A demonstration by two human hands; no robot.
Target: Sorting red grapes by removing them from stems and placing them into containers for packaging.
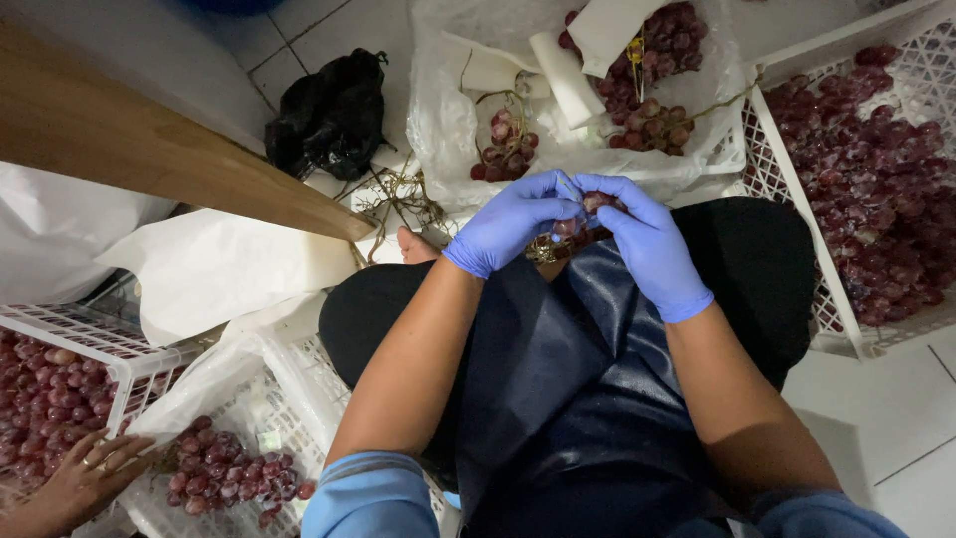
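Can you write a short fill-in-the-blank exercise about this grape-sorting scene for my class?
1. Both hands wear ____ gloves: the left hand and right hand.
2. Together they hold a small bunch of red ____.
3. The crate at the right is ____ in colour.
4. The crumpled bag on the floor is ____.

Missing words: blue; grapes; white; black

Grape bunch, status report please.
Left hand and right hand, both gloved, pinch small grape bunch over lap. Another person's hand at lower-left crate.
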